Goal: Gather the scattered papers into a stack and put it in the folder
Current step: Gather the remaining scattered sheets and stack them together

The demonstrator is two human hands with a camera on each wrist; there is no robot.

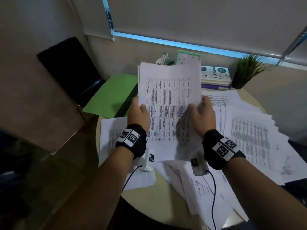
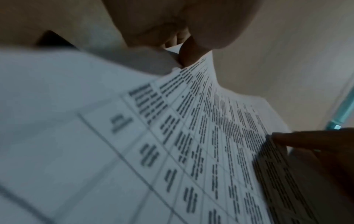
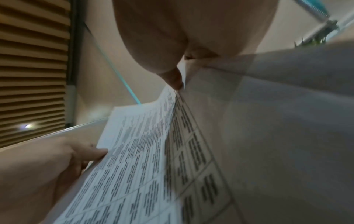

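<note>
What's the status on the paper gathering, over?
Left hand and right hand grip the gathered stack, raised off the table. Loose papers still scattered. Green folder lies far left, path unblocked.

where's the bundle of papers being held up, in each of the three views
Head: the held stack of papers stands upright at centre, left hand and right hand gripping its side edges above the table.
Left wrist: the stack fills the lower half, running up to the left hand's fingers.
Right wrist: the stack runs from bottom centre up to the thumb.
Shared landmark: its printed table grid.
</note>
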